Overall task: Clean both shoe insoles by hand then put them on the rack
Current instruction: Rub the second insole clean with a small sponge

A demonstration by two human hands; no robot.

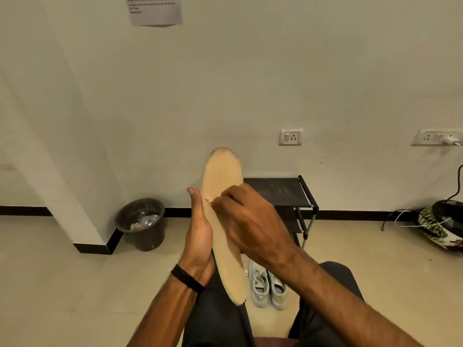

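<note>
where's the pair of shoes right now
The shoes sit on the floor between the person's knees, just right of the insole, in front of the black rack.

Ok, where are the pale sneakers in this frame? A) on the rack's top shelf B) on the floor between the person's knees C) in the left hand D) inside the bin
B: the pale sneakers stand side by side on the floor between the knees, in front of the rack, whose top shelf holds no shoes.

Left hand (199, 229) holds an upright insole (223, 176) while right hand (246, 219) pinches its surface.
</note>
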